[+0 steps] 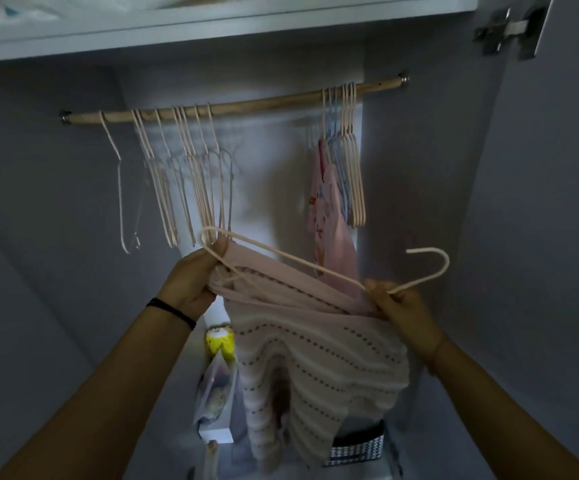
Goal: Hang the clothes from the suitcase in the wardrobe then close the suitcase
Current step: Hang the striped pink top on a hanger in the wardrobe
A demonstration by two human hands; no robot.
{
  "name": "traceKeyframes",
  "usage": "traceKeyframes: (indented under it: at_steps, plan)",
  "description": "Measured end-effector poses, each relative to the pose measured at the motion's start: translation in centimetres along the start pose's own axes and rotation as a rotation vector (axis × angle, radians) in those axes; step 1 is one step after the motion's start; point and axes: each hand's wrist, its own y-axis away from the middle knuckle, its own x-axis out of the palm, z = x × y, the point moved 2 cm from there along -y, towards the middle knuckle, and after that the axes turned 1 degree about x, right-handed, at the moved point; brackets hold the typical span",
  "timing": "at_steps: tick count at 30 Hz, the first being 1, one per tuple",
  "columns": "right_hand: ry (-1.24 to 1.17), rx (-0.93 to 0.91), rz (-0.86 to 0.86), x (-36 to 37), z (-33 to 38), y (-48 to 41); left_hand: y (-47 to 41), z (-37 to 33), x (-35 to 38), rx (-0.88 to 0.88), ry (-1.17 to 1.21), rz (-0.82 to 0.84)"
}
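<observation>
Two hands are raised inside the wardrobe (pixel 419 188), forearms angled up and inward. Left hand (pixel 191 282) has its fingers curled and thumb up: its grip pinches the rounded end of a pale hanger (pixel 291 258) together with the bunched upper edge of a top (pixel 315 358). Right hand (pixel 402 310) is lower, knuckles toward the camera; its grip holds the hanger's neck just below the hook, with some of the top's fabric bunched against it. The hook points up and right, well below the rail (pixel 232 103) and apart from it. The hanger slants down from left hand to right.

The top is a pale knit with dotted rows and hangs in folds under both hands, between the forearms. A black band (pixel 172 310) sits on the left wrist.

Empty hangers (pixel 184 188) cluster on the rail's left half. More hang at its right end beside a pink garment (pixel 329 216) with a flower print. A white shelf (pixel 212 26) runs above, with a metal hinge (pixel 506 27) at top right. Low down, blurred, are a yellow item (pixel 220 341) and a patterned basket (pixel 357 448).
</observation>
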Motion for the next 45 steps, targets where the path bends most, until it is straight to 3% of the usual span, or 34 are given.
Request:
traceKeyframes:
  at_steps: [9, 16, 18, 23, 26, 28, 32, 34, 35, 38, 42, 45]
  plan:
    - [0.118, -0.007, 0.025, -1.1, -1.2, 0.2, 0.4, -0.3, -1.1, 0.145, -0.225, -0.348]
    - [0.292, 0.007, 0.103, -0.8, -1.8, 0.4, 1.2, -0.4, -0.4, 0.354, -0.437, -0.508]
    - [0.327, 0.013, 0.113, -0.3, -1.3, 0.5, 1.7, -0.5, 0.4, 0.467, -0.566, -0.472]
    - [0.468, -0.021, 0.160, 1.7, 1.6, -1.1, 3.4, 0.5, 3.9, 0.685, -1.058, -0.191]
    - [0.691, -0.054, 0.220, 3.8, 3.5, -2.5, 3.7, 2.1, 5.9, 0.633, -1.203, -0.035]
    - [0.764, -0.089, 0.224, 4.8, 4.7, -3.3, 3.5, 2.4, 6.1, 0.567, -1.239, -0.026]
    - [0.669, -0.100, 0.194, 4.5, 6.6, -4.6, 3.1, 1.2, 3.6, 0.444, -1.345, -0.134]
    - [0.651, -0.127, 0.180, 4.2, 7.2, -5.3, 3.2, 1.2, 2.4, 0.442, -1.465, -0.055]
    - [0.642, -0.143, 0.178, 4.1, 7.4, -5.5, 3.2, 1.2, 2.0, 0.444, -1.441, 0.017]
    - [0.561, -0.173, 0.240, 3.8, 7.8, -6.2, 3.3, 1.7, 1.0, 0.386, -1.073, 0.208]
    - [0.488, -0.183, 0.352, 0.5, 7.1, -6.5, 3.2, 0.9, -1.0, 0.416, -0.967, 0.115]
    - [0.552, -0.016, 0.393, -3.5, 4.7, -6.2, 2.9, 0.4, -3.3, 0.371, -0.910, 0.029]
